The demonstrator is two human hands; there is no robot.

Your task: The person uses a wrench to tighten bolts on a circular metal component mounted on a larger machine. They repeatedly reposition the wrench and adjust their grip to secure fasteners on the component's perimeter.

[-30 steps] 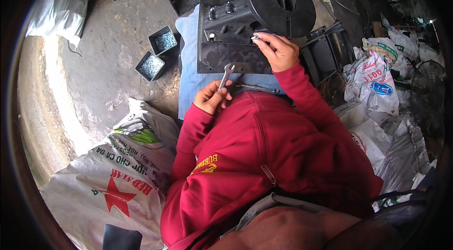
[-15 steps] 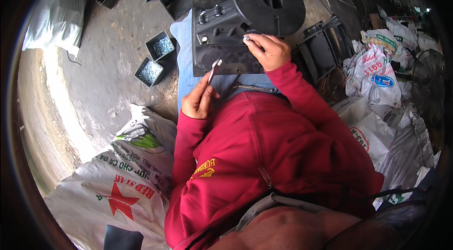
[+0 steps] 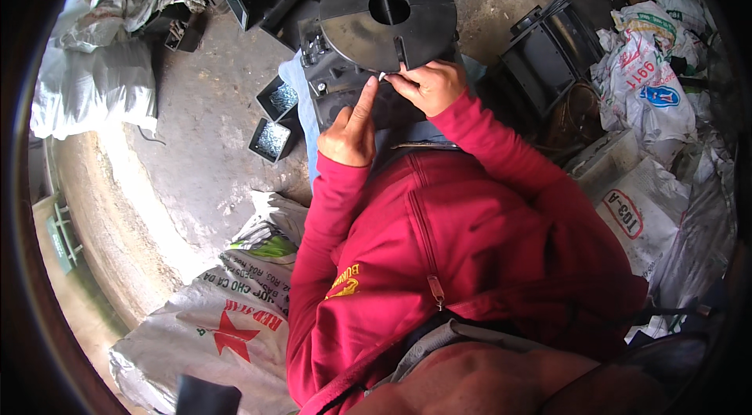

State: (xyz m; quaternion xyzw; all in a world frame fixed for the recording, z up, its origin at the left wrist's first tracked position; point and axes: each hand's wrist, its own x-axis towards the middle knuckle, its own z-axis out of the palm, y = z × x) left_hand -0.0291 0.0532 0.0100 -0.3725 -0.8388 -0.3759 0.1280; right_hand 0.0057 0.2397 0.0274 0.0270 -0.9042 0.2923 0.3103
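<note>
A black part with a flat round disc (image 3: 345, 31) rests in front of me on blue cloth (image 3: 294, 74). My left hand (image 3: 351, 137) is closed, its index finger stretched along an open-end wrench mostly hidden by the hand. Just a bright metal tip, likely the wrench's jaw (image 3: 381, 77), shows by that fingertip. My right hand (image 3: 435, 89) pinches at the disc's near edge, beside the slot. What its fingers hold is hidden there. A bolt head (image 3: 321, 88) sits in the part's base, left of my hands.
Two small black bins, a far bin (image 3: 276, 112) and a near bin (image 3: 257, 150), hold silvery hardware at left. A black frame (image 3: 548, 59) stands at right. White sacks (image 3: 646, 90) pile up beyond it; another sack (image 3: 184, 364) lies at lower left.
The disc has shifted left and nearer in the picture. My left hand has moved forward and right, bringing the wrench close to my right fingers. My right fingers now reach to the disc's near edge.
</note>
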